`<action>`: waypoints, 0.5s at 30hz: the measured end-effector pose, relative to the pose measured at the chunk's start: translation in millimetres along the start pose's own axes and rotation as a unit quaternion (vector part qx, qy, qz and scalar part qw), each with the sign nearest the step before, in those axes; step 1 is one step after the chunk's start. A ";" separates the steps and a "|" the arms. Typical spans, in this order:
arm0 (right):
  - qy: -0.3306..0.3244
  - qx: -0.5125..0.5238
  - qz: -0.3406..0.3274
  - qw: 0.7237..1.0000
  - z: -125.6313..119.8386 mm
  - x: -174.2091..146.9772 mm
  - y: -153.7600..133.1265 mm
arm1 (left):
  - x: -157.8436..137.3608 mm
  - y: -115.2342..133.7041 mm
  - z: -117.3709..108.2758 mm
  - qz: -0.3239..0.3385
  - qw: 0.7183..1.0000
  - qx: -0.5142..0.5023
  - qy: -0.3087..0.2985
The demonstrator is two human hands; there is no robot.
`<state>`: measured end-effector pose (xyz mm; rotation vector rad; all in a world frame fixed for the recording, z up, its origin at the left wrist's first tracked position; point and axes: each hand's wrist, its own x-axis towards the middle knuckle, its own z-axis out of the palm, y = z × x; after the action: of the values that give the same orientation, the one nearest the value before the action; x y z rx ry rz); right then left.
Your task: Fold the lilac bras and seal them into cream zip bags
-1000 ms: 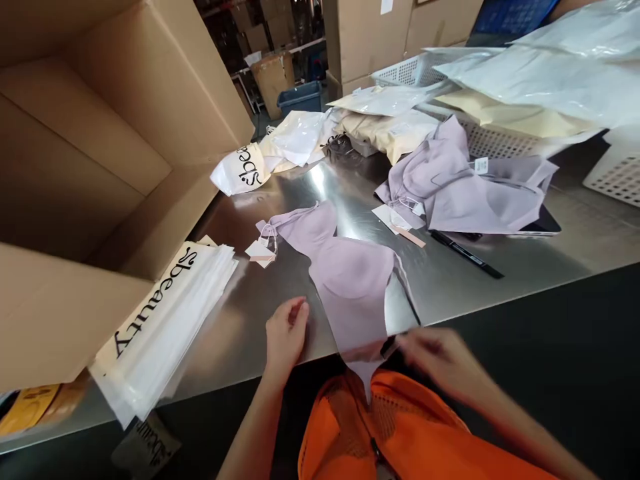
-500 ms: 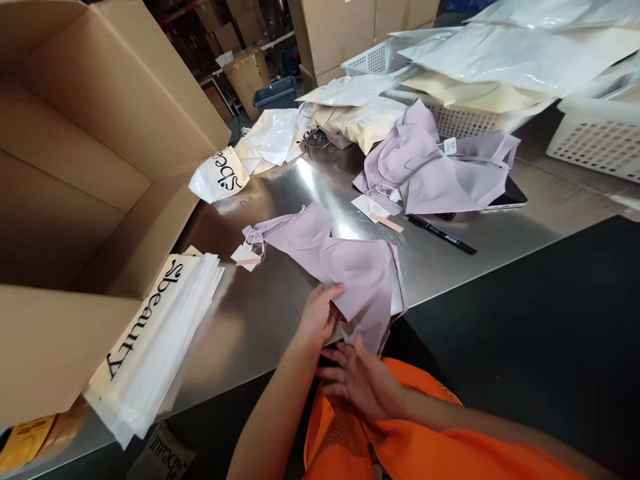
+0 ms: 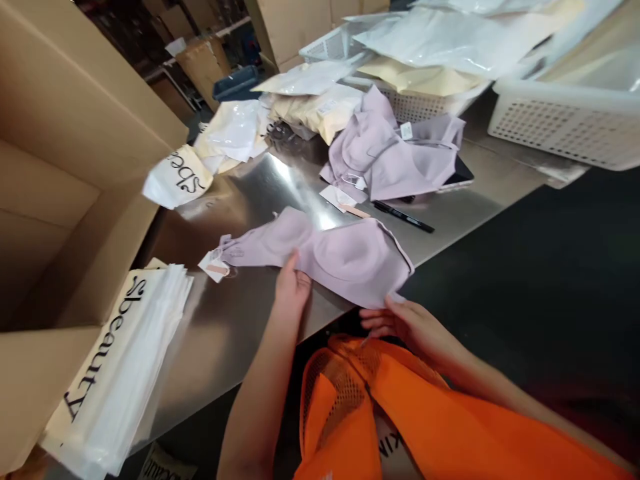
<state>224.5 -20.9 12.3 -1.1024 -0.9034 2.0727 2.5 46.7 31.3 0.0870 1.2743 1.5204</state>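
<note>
A lilac bra [image 3: 345, 257] lies cups up over the metal table, close to its front edge. White hang tags [image 3: 215, 265] are attached at its left end. My left hand [image 3: 293, 285] is closed on the lower edge near the middle, thumb on top and fingers underneath. At the right wing, my right hand [image 3: 403, 320] pinches the band with its thumb above, the other fingers partly hidden. Behind it rests a heap of more lilac bras [image 3: 395, 150], with tags of its own. A black marker pen [image 3: 404, 217] lies beside that heap.
On the left stands a large open carton [image 3: 65, 80]. Before it lies a stack of printed bags [image 3: 120, 360]. Filled bags [image 3: 310, 110] are piled at the back, beside white perforated baskets [image 3: 565, 130] on the right. The table [image 3: 215, 347] is shiny metal.
The bra's right side has been spread out flatter and to the right. My right hand has moved from below the bra to its right wing. The view has shifted right.
</note>
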 end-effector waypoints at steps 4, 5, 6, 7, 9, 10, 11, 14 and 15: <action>-0.176 -0.357 -0.004 0.917 -29.3 -14.6 -32.2 | -7.4 6.7 -19.7 -0.007 1.000 0.017 -0.006; -0.144 -0.419 -0.039 0.896 -36.0 -15.5 -32.1 | -17.1 4.0 -27.6 -0.010 0.999 0.031 -0.017; -0.106 -0.463 -0.075 0.877 -40.8 -15.7 -28.7 | -29.0 0.4 -36.5 -0.014 0.998 0.047 -0.033; -0.081 -0.491 -0.107 0.861 -43.2 -15.5 -22.8 | -42.2 -3.7 -46.1 -0.019 0.996 0.066 -0.053; -0.089 -0.512 -0.162 0.839 -41.6 -14.9 -7.7 | -69.5 -12.3 -66.2 -0.035 0.988 0.114 -0.097; -0.113 -0.512 -0.190 0.830 -38.5 -14.6 -0.4 | -82.3 -16.3 -76.1 -0.045 0.981 0.145 -0.121; -0.138 -0.508 -0.216 0.822 -34.9 -13.9 6.1 | -93.6 -19.9 -85.5 -0.052 0.971 0.183 -0.141; -0.172 -0.508 -0.234 0.811 -24.9 -7.2 19.2 | -116.7 -26.4 -107.1 -0.053 0.939 0.303 -0.153; -0.178 -0.506 -0.204 0.819 -22.1 -2.9 22.6 | -120.3 -26.8 -111.0 -0.046 0.933 0.325 -0.146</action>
<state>240.5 -29.9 -13.6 -0.8329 -2.3566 1.3884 -2.0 -119.1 30.1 0.6488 1.4608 0.9100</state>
